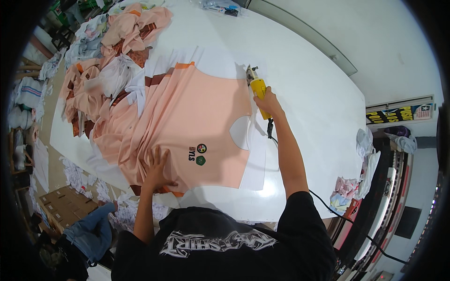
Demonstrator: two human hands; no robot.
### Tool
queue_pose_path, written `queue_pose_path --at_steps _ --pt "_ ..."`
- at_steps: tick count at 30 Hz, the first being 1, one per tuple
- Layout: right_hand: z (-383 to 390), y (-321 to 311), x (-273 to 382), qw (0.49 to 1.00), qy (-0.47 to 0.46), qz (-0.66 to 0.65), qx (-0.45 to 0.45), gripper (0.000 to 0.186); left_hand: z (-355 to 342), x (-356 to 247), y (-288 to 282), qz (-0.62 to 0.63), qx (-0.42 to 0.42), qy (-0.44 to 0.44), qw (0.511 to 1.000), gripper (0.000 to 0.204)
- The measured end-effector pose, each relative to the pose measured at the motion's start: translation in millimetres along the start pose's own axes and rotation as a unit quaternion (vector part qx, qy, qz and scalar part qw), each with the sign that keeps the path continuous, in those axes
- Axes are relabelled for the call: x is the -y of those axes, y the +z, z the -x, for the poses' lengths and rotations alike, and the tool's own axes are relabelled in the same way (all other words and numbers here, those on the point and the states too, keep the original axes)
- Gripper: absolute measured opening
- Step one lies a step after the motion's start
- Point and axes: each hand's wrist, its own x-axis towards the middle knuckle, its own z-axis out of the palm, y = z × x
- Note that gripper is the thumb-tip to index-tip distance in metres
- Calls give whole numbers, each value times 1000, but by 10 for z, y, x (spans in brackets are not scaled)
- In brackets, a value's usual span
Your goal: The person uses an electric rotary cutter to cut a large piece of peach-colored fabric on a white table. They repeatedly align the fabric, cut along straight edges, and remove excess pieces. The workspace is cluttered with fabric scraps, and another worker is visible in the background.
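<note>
The right hand (268, 102) is wrapped around the body of a yellow handheld cutter (258, 89), its metal head pointing away from the person and sitting at the right-hand edge of a peach fabric panel (211, 105). Whether the blade is touching the cloth is too small to tell. The left hand (157, 169) grasps nothing: it lies palm down on the panel's near left part, fingers spread, beside a run of gathered folds.

The panel lies spread out on the white counter (318, 103), in front of the person and between the two hands. It is smooth on the right, where a curved notch is cut into its edge, and rumpled on the left. A small cluster of printed emblems (198, 154) sits near that notch, and white sheeting (255, 166) shows from beneath the panel.

A black cord (321, 201) leaves the cutter's rear, passes behind the right forearm and runs off toward the lower right. Left of the panel, a heap of peach, brown and white cloth (129, 35) covers the counter's far left side. A clear plastic bag (220, 6) lies at the far end.

Beyond the counter, at lower left, are white scraps (75, 173) on the floor, a cardboard box (65, 206) and another person's blue trousers (89, 236).
</note>
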Motion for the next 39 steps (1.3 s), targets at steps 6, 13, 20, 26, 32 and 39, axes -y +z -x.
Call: queue_pose_path --at_steps 6,13,20,26,32,39 --pt "-785 -44 147 999 -21 25 -43 72 9 -27 -9 3 16 -20 1000 148" --pt "-1330 -212 257 996 -5 -52 -66 77 -149 -277 -202 -80 41 -72 993 124" --pt "-130 -123 -768 989 11 -103 -109 72 -2191 -1 -309 -74 -342 -24 936 102" --pt "1752 -270 -2322 945 106 -228 -210 51 -3315 -1336 -466 -69 -273 -101 954 125" --pt "3152 -520 -3103 838 252 -332 -353 39 -2374 -3287 -132 -2 -101 388 916 83" --pt "3590 -662 -3081 742 296 -416 -434 42 -1831 -3815 1108 -120 343 666 651 75"
